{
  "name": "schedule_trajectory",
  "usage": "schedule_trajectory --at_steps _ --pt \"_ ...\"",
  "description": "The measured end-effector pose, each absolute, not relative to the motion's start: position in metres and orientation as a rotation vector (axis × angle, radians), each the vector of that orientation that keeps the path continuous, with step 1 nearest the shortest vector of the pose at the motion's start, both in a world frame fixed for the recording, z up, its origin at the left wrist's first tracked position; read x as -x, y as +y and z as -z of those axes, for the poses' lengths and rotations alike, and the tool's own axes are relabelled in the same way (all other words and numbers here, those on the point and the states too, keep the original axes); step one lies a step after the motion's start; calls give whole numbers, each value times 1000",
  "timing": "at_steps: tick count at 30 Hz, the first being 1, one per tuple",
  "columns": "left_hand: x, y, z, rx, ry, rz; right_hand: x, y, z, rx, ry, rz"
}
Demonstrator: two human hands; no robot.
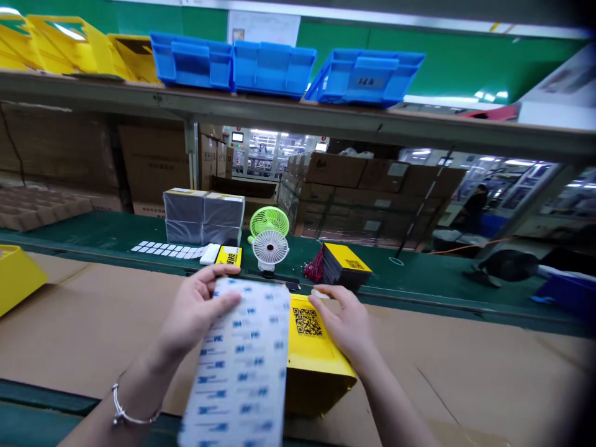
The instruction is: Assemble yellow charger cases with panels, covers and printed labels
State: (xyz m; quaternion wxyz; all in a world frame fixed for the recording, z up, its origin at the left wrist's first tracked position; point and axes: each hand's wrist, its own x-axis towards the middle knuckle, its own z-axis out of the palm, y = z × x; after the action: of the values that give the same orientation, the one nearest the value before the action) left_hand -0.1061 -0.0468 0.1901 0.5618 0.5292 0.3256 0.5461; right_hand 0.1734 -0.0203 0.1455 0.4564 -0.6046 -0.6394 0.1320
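My left hand [200,307] pinches the upper left edge of a white sheet [242,366] printed with rows of blue 3M logos, which looks like adhesive backing. The sheet hangs down in front of a yellow box [316,347] with a black QR code and covers its left part. At the box's upper right edge is my right hand [347,323], thumb and index finger closed on a small whitish piece [321,293]. Behind the hands stand a small white fan [270,249] and a light green fan [270,218].
Brown cardboard [465,366] covers the bench. Beyond it are a stack of yellow-topped dark cards [347,264], a red cord bundle [314,267], white pads [170,249] and wrapped boxes [203,217]. Blue bins [274,68] line the shelf overhead; a yellow bin [18,279] is left.
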Motion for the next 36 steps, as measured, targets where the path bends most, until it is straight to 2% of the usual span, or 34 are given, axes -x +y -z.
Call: schedule_trajectory --at_steps 3,8,14,17,20,23,28,36 --pt "89 -67 -186 -1432 827 -1030 -157 -46 -166 1331 -1746 -202" --pt "64 -85 -169 -1906 971 -1008 -120 -87 -194 1097 -1991 -656" --pt "54 -95 -166 -1441 816 -1025 -111 -104 -199 974 -1813 -837" --pt "52 -101 -167 -1073 418 -936 -116 -108 -203 913 -1722 -705" --pt "51 -108 -161 -788 131 -674 -116 -112 -205 891 -1632 -477" --pt "49 -112 -152 -608 107 -556 -110 -112 -201 899 -1612 -239" --pt "49 -113 -149 -509 205 -586 -101 -109 -197 784 -1694 173" --pt "54 -114 -155 -684 214 -491 -105 -108 -202 883 -1705 -3"
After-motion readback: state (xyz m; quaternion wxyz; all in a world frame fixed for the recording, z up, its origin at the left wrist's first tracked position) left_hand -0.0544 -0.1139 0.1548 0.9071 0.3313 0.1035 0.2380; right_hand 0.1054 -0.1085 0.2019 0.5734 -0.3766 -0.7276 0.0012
